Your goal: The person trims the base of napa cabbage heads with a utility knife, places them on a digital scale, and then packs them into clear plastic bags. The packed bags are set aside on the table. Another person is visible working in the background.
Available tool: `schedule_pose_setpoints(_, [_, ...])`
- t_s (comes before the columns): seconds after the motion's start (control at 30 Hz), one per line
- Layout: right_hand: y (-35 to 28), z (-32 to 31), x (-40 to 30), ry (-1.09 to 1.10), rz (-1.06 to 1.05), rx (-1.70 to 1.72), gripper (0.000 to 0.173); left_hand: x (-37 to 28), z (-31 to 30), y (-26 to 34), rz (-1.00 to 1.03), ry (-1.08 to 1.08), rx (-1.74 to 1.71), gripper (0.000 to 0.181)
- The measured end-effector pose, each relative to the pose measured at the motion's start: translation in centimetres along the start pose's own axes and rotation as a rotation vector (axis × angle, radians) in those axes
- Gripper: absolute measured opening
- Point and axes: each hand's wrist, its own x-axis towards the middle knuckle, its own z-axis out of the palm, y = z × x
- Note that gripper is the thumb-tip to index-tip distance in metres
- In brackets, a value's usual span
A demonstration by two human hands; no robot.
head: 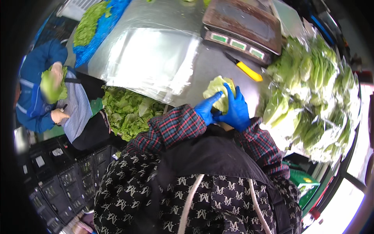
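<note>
Both my hands wear blue gloves and meet around a pale green lettuce head (219,87) at the near edge of the metal table (201,67). My left hand (207,108) grips it from the left, its thumb across the leaves. My right hand (236,109) holds it from the right with fingers spread over it. A yellow-handled knife (248,70) lies beyond my right hand, in front of a scale (242,26) with a worn top. Left of the lettuce lies a stack of clear plastic bags (152,58).
Bagged lettuces (309,96) are heaped at the right. Loose lettuce (128,111) fills a container below the table's left edge. A co-worker (43,87) holds lettuce and a small tool at the left, near a blue plastic bag (99,32). Black crates (67,181) stand at lower left.
</note>
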Motion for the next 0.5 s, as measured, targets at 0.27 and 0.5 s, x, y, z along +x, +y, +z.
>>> schedule_pose_setpoints(0.27, [4.2,-2.1,2.8,-0.086,-0.052,0.780,0.099,-1.3,-0.1,1.8,0.093,-0.076,0.483,0.060])
schedule_pose_setpoints(0.5, [3.8,-6.3,8.3,-0.099,0.001,1.016,0.092,-0.1,-8.3,13.7,0.999,0.927,1.747,0.052])
